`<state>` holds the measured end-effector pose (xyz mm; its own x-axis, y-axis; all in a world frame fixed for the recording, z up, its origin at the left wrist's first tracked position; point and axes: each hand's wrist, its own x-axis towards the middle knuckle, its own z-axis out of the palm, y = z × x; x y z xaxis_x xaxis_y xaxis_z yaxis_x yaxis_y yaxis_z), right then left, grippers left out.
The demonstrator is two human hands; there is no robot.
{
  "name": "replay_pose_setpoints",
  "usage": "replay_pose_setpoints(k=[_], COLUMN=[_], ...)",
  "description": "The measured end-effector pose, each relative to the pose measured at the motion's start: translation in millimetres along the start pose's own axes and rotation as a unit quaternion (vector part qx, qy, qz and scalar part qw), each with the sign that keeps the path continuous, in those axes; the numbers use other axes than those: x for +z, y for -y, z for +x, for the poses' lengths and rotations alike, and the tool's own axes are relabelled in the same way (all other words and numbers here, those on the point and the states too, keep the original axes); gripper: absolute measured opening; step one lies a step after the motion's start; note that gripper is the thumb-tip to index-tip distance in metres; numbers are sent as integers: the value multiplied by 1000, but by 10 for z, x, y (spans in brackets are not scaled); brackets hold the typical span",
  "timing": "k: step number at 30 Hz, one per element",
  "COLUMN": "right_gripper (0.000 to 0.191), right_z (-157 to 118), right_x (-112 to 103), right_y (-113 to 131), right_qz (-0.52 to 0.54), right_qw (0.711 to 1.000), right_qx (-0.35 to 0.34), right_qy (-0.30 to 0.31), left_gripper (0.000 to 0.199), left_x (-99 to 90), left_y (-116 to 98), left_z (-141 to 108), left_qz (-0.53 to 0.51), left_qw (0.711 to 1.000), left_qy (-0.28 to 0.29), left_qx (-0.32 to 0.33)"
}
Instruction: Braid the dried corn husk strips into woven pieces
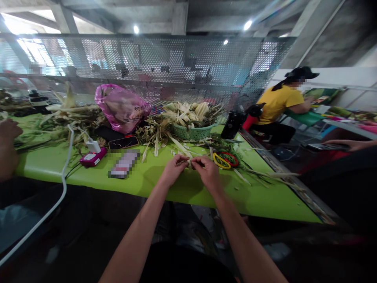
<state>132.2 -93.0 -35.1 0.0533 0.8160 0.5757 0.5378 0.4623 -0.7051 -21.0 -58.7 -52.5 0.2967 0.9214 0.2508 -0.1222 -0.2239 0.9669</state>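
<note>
Over the near part of the green table, my left hand and my right hand almost meet. Both pinch a small pale plant strip between thumb and fingers; its exact kind is too small to make out. Just right of my right hand lie scissors with yellow and red handles, among green stems. Beyond my hands stands a green plastic basket, heaped with pale dried husks. Loose husk strips trail onto the table in front of it.
Left lie a lit phone, a dark phone and a magenta power block with a white cable. Behind are a purple bag and a black bottle. Other people's hands show at both sides; a yellow-shirted person sits right.
</note>
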Motion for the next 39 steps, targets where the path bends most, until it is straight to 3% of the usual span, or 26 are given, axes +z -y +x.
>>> replay_pose_setpoints(k=[5,15,19,26,32,39], right_gripper=[13,19,25,41,34,29], right_z=[-8,1,0,-20,-27,-31], right_x=[-8,30,8,70,48,29], right_y=[51,-21,28,11,64,102], right_qz=[-29,46,95,84,66,64], right_qw=[999,997,993,993,995,996], right_qx=[-40,58,69,66,64,62], right_qy=[-3,-28,-8,53,42,1], left_gripper=[15,11,11,15,13,13], left_x=[9,27,36,12,53,93], left_y=[-2,16,6,12,-23,-59], left_z=[6,-2,-20,-6,-42,-75], left_qz=[25,98,99,118,44,59], left_qw=[1000,993,992,981,995,993], left_qy=[-13,-1,-10,-64,-74,-63], left_qx=[11,68,79,141,57,83])
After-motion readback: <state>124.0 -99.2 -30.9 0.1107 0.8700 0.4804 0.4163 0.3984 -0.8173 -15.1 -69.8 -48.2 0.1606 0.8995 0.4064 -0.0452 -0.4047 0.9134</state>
